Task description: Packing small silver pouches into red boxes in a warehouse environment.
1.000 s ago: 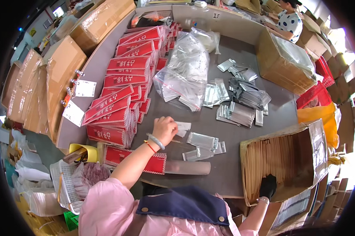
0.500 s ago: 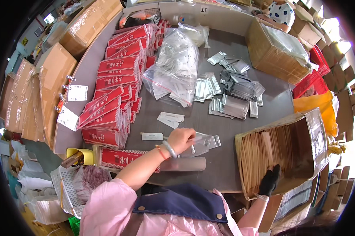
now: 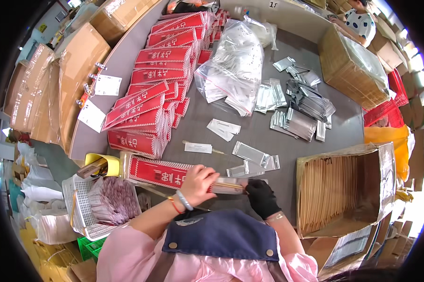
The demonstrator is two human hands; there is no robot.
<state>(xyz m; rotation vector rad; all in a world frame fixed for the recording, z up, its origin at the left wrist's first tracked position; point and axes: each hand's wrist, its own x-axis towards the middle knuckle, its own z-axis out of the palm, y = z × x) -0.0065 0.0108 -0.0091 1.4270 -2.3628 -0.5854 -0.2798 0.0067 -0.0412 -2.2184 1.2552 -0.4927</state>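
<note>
My left hand (image 3: 200, 185) is closed at the mouth of a long red plastic sleeve (image 3: 151, 171) with a clear end, lying along the table's near edge. My right hand (image 3: 263, 198), in a black glove, pinches the right end of thin wooden chopsticks (image 3: 228, 185). They lie along the sleeve's clear end, their left tips by my left fingers; how far in they reach is hard to see. Just beyond my hands are silver foil packets (image 3: 251, 153) and a slim white packet (image 3: 198, 147). An open carton (image 3: 302, 202) at the right holds many wooden chopsticks (image 3: 329, 188).
Red sleeves (image 3: 161, 56) are stacked at the left. A clear bag (image 3: 233, 61) of white packets and a pile of foil packets (image 3: 301, 122) lie farther back. A taped box (image 3: 350, 70) stands back right, a white basket (image 3: 80, 202) near left. Another person (image 3: 360, 23) is at the far right.
My right hand has come out of the carton and over to the sleeve with chopsticks. My left hand has drawn back from the foil packets to the sleeve's mouth. The view has shifted.
</note>
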